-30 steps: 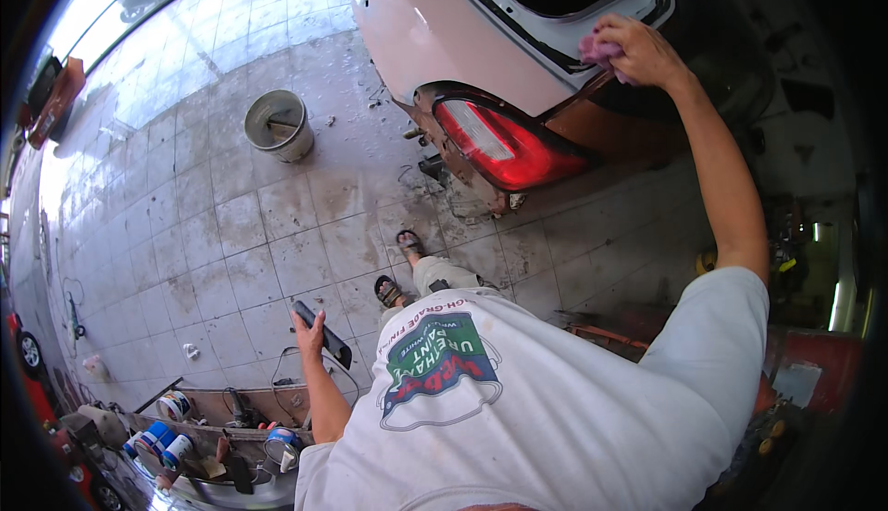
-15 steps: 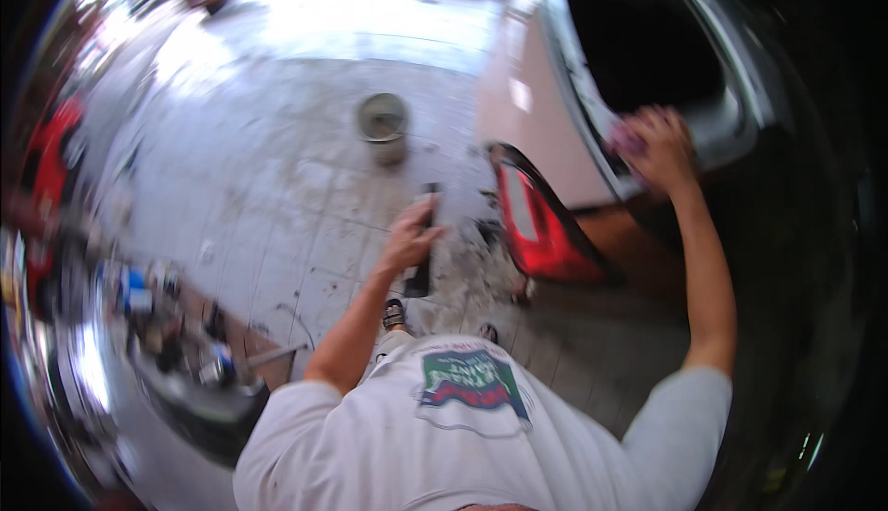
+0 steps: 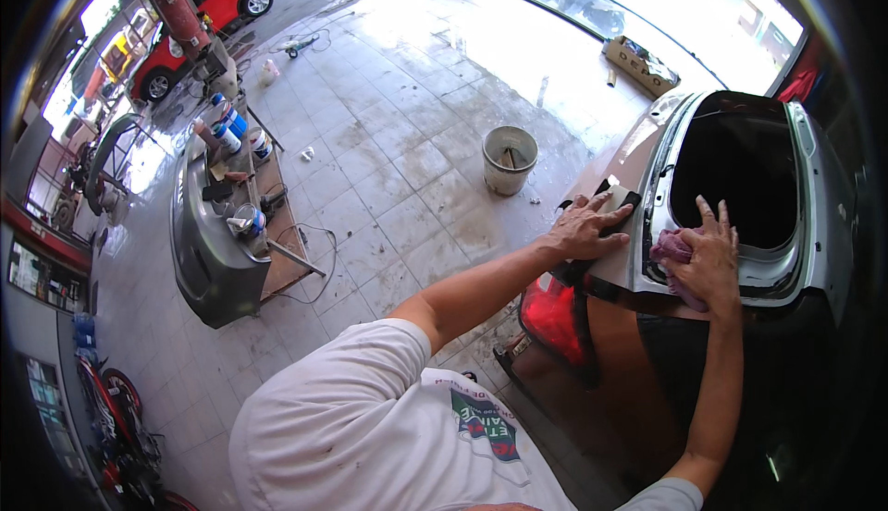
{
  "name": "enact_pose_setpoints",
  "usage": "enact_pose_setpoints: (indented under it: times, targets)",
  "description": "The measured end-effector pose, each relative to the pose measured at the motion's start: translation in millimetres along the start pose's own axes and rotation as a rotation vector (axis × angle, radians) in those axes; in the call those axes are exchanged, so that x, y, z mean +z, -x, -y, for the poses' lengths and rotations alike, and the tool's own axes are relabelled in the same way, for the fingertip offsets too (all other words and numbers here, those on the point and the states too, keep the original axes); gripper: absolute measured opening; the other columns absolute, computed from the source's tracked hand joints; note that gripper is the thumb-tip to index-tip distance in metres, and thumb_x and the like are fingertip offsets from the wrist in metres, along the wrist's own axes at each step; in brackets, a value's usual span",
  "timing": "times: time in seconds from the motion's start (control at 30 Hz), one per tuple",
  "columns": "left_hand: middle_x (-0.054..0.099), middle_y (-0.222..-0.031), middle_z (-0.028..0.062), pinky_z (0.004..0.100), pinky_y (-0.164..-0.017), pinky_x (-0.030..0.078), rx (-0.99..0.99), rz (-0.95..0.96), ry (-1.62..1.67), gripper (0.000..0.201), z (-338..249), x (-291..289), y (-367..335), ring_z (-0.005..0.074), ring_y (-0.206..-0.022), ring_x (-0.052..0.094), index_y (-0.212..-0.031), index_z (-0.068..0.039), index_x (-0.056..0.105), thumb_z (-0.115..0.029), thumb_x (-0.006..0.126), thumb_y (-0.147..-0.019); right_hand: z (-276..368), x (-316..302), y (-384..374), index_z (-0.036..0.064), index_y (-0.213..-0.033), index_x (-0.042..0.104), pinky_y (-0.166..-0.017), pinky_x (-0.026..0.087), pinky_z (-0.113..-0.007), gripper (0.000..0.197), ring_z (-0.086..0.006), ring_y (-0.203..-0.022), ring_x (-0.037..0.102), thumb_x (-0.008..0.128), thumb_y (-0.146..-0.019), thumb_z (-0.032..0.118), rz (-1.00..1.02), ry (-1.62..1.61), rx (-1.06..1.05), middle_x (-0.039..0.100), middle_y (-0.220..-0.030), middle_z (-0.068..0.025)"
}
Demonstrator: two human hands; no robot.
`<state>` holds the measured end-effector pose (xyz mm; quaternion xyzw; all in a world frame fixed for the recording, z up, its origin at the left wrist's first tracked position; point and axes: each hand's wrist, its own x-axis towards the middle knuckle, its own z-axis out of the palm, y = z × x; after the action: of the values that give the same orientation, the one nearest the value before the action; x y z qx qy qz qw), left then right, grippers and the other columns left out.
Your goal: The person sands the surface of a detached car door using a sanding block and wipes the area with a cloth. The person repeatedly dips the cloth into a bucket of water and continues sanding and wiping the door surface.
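My left hand (image 3: 589,227) lies over a long black sanding block (image 3: 575,271) on the pale rear side panel (image 3: 636,161) of a car; its fingers reach across the block. A red tail lamp (image 3: 557,321) sits just below that hand. To the right, my right hand (image 3: 712,266) holds a crumpled pinkish-purple cloth (image 3: 672,248) against the lower edge of the car's dark rear window opening (image 3: 740,164). Its fingertips point up over the opening, and the cloth bunches out on the thumb side.
A grey bucket (image 3: 510,161) stands on the tiled floor beyond the car. At left, a dark bumper (image 3: 208,261) rests beside a stand with several cans (image 3: 231,132). A cardboard box (image 3: 641,65) lies farther back. A red motorcycle (image 3: 111,418) stands lower left.
My left hand has carried the sanding block from above the floor onto the car panel. My right hand still has the cloth at the window edge. The view has turned toward the car.
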<state>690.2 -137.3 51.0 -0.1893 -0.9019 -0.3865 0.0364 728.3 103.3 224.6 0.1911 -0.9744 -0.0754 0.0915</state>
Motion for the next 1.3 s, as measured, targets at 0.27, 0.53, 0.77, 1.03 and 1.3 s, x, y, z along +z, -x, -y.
enact_pose_setpoints:
  times: [0.27, 0.53, 0.77, 1.03, 1.3]
  targets:
    - [0.052, -0.165, 0.0210, 0.0527, -0.120, 0.037, 0.032, -0.198, -0.046, 0.056, 2, 23, 16, 0.0450, -0.134, 0.056, -0.157, -0.021, 0.063, -0.044, 0.063, -0.106, -10, 2, -17, 0.0136, -0.110, 0.082, -0.097, 0.052, -0.052, 0.050, -0.0368, -0.105, 0.070, 0.090, -0.076, 0.049, 0.090, -0.088, -0.139, 0.073, -0.110, -0.0116]
    - [0.063, -0.153, 0.0199, 0.0500, -0.119, 0.036, 0.111, -0.353, 0.019, 0.049, 19, 33, -22, 0.0370, -0.139, 0.057, -0.146, -0.017, 0.072, -0.035, 0.071, -0.100, -3, 14, -23, 0.0251, -0.127, 0.080, -0.102, 0.050, -0.053, 0.055, -0.0399, -0.111, 0.066, 0.086, -0.080, 0.052, 0.227, 0.050, -0.121, 0.068, -0.118, -0.0181]
    - [0.059, -0.162, 0.0121, 0.0516, -0.116, 0.034, -0.008, -0.310, -0.035, 0.047, 27, 44, -74, 0.0327, -0.145, 0.054, -0.148, -0.016, 0.069, -0.036, 0.060, -0.106, -1, 18, -26, 0.0271, -0.127, 0.077, -0.099, 0.048, -0.051, 0.044, -0.0384, -0.116, 0.065, 0.077, -0.085, 0.041, 0.243, 0.079, -0.121, 0.067, -0.122, -0.0155]
    - [0.055, -0.163, 0.0166, 0.0525, -0.115, 0.043, 0.045, -0.260, 0.008, 0.054, -10, 24, -12, 0.0449, -0.131, 0.054, -0.153, -0.018, 0.063, -0.039, 0.064, -0.103, 0, 16, -28, 0.0324, -0.130, 0.078, -0.101, 0.047, -0.051, 0.046, -0.0381, -0.112, 0.063, 0.078, -0.086, 0.046, 0.265, 0.056, -0.096, 0.065, -0.120, -0.0162]
    - [0.051, -0.165, 0.0156, 0.0545, -0.117, 0.045, 0.096, -0.027, -0.071, 0.076, -9, 0, -91, 0.0451, -0.136, 0.054, -0.162, -0.020, 0.055, -0.062, 0.064, -0.100, 1, -2, -22, 0.0269, -0.118, 0.082, -0.093, 0.050, -0.051, 0.040, -0.0370, -0.103, 0.067, 0.080, -0.083, 0.044, 0.226, -0.003, -0.028, 0.068, -0.109, -0.0159]
